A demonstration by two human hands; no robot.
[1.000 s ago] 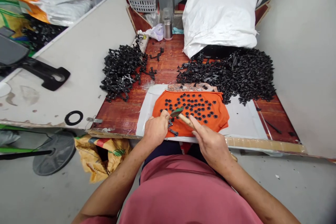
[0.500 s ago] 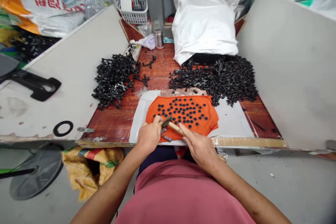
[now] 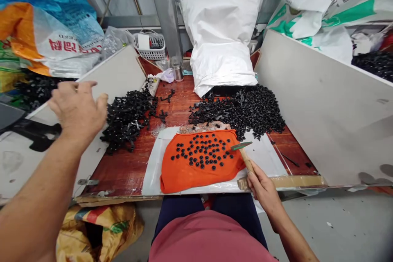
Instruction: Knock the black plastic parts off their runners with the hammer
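My left hand [image 3: 79, 108] is raised at the left, over the top edge of the left partition, with its fingers spread and nothing seen in it. My right hand [image 3: 260, 184] grips the wooden handle of a small hammer [image 3: 246, 160]. Its narrow green-edged head lies over the right side of an orange cloth [image 3: 184, 178]. Many small round black parts [image 3: 202, 166] are scattered on that cloth, which rests on a white sheet [image 3: 150, 176]. Beside my left hand, to its right, is a pile of black branched pieces [image 3: 125, 116].
Another heap of small black parts [image 3: 260, 108] stands before a large white sack [image 3: 222, 45]. Grey partitions [image 3: 325, 110] flank the red-brown table [image 3: 119, 172]. A metal flask [image 3: 177, 72] and a white basket [image 3: 150, 49] are at the back. A yellow sack [image 3: 123, 237] sits below, left.
My left hand has moved from the cloth up to the far left and opened. My right hand has drawn the hammer rightward. The dark piece at the cloth's near edge is gone from there.
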